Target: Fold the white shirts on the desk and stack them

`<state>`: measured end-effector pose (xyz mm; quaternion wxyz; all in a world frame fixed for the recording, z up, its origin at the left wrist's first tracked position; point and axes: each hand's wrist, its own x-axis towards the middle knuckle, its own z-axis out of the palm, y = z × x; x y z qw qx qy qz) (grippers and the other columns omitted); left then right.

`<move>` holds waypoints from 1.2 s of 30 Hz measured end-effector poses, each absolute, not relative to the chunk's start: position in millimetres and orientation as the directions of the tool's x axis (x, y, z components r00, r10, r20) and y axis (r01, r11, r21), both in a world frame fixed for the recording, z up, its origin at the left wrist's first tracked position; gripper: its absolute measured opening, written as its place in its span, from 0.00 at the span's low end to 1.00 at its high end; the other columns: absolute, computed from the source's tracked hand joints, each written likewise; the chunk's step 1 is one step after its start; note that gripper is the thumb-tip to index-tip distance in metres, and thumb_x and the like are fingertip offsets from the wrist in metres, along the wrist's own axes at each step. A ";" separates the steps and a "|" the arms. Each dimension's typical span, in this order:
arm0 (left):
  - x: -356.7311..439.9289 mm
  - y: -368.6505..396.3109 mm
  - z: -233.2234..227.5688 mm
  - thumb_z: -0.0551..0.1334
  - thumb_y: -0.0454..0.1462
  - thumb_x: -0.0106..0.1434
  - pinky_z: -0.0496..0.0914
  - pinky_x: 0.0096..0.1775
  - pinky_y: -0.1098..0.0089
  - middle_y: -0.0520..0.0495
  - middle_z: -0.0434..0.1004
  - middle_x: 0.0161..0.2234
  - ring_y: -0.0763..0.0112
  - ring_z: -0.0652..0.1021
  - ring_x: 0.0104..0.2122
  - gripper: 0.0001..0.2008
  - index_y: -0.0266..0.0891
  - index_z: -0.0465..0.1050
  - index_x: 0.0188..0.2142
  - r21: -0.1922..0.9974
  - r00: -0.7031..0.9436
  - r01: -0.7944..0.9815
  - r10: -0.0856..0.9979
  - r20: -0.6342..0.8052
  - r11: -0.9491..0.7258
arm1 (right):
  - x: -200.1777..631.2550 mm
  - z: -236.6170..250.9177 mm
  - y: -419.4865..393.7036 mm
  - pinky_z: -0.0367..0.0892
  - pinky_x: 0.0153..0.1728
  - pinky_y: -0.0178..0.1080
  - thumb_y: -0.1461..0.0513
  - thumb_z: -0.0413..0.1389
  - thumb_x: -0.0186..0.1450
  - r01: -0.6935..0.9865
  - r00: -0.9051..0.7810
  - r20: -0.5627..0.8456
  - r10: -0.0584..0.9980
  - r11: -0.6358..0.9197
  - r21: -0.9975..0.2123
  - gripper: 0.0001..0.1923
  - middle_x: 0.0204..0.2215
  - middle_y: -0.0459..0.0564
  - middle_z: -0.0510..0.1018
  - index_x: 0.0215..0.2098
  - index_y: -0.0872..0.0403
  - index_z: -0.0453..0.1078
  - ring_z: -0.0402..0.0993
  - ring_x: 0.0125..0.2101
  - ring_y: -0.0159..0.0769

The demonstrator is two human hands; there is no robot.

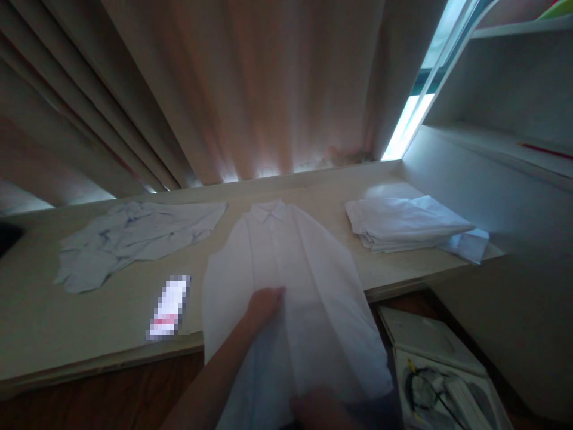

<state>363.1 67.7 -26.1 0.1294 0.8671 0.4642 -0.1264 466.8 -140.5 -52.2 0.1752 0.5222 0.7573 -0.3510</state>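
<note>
No writing legible. White shirt (286,286), collar away from hands, pressed flat by open left hand (264,304); hem gripped by right hand (320,409).

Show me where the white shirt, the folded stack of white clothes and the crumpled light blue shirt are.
white shirt (286,263): head view, on its front below the collar.
folded stack (403,224): head view, on its top layer.
crumpled light blue shirt (134,236): head view, on its middle.
</note>
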 end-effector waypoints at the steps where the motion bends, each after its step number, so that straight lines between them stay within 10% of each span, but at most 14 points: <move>1: 363.5 67.1 -26.1 0.43 0.41 0.66 0.69 0.43 0.64 0.43 0.78 0.43 0.62 0.77 0.42 0.21 0.48 0.65 0.53 0.112 0.534 0.840 0.775 -0.338 -0.530 | 466.6 -50.1 -141.1 0.73 0.33 0.50 0.68 0.49 0.60 0.908 -0.414 -0.653 0.634 0.236 -0.346 0.14 0.36 0.58 0.80 0.39 0.53 0.74 0.78 0.36 0.51; 36: 379.5 67.0 -14.0 0.49 0.35 0.61 0.70 0.41 0.59 0.39 0.78 0.40 0.57 0.77 0.42 0.16 0.41 0.74 0.41 0.143 0.455 0.889 0.799 -0.392 -0.436 | 451.7 -44.2 -144.8 0.71 0.36 0.47 0.71 0.46 0.62 0.915 -0.392 -0.625 0.675 0.216 -0.340 0.16 0.39 0.58 0.79 0.41 0.57 0.73 0.77 0.38 0.47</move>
